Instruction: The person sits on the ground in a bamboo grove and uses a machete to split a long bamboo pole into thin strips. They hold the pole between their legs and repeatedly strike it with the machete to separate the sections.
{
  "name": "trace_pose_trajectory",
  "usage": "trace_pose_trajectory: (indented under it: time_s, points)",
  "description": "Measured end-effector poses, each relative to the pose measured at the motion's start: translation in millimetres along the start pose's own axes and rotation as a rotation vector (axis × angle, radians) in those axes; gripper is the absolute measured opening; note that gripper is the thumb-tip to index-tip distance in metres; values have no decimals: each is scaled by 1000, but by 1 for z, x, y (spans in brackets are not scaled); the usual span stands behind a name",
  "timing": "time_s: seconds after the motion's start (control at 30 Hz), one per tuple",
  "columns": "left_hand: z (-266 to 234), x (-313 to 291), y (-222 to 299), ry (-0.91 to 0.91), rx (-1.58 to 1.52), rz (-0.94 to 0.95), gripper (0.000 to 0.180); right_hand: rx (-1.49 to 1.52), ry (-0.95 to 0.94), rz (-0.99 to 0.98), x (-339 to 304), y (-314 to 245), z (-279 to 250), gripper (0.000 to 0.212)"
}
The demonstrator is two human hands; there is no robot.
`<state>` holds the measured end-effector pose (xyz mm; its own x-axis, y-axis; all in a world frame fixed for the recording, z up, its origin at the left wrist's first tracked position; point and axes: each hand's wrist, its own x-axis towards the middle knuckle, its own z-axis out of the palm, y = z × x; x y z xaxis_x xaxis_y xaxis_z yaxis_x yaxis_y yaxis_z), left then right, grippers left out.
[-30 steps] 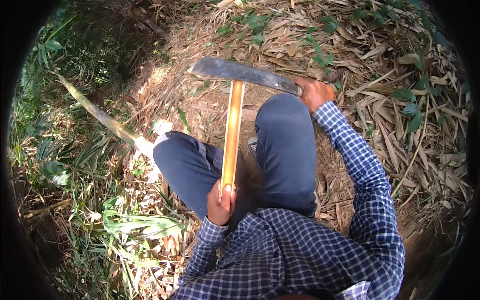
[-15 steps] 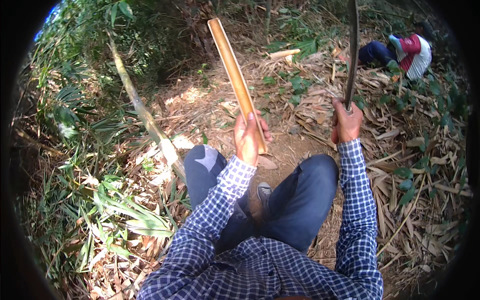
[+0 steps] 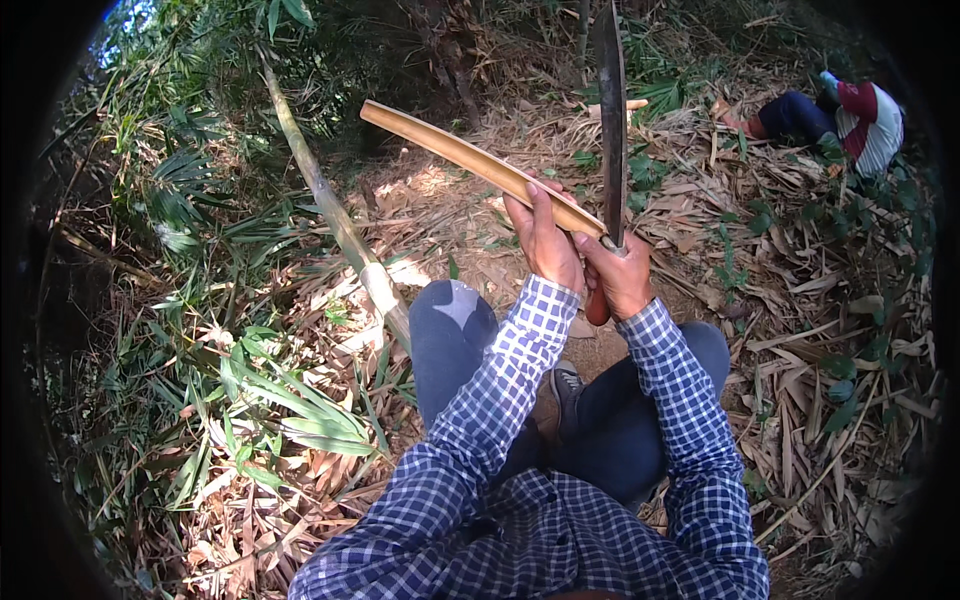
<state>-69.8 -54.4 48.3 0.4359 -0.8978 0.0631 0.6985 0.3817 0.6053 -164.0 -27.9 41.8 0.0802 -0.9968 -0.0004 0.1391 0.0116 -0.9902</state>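
My left hand (image 3: 545, 232) is closed round a split bamboo strip (image 3: 455, 150), near its lower right end. The strip slants up to the left, its pale hollow inner side showing. In my right hand (image 3: 622, 278) is a machete (image 3: 613, 130), its long dark blade pointing up and away from me. The reddish-brown handle end sticks out below my fist. Both hands are close together over my knees, and the strip's lower end lies right beside the base of the blade. My left fingers partly hide the strip.
A long bamboo pole (image 3: 330, 205) lies slanting on the left, its near end by my left knee. Leafy green bamboo cuttings (image 3: 320, 415) lie lower left. Dry leaves cover the ground. Another person (image 3: 865, 125) sits at the far right. A pale bamboo piece (image 3: 637, 104) lies behind the blade.
My right hand has brought the machete left, up to the bamboo strip. The strip has tipped from nearly upright to slanting left, and my left hand has shifted right.
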Motion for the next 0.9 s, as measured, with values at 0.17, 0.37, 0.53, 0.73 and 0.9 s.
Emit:
trace_pose_trajectory:
  time_s: [0.17,0.37,0.53,0.73,0.9]
  points:
    - [2,-11,-5,18,9,-96,34,242,24,71,4,0,-15,20]
    - [-7,-20,-16,-24,65,-156,26,467,90,77,12,9,-23,17]
    - [-6,-47,-6,-155,298,-352,39,544,233,125,23,7,-39,13]
    - [-61,-86,102,-542,1148,326,35,540,266,159,28,1,-50,15]
    - [-77,-24,129,-821,1805,277,40,496,285,181,28,-1,-70,13]
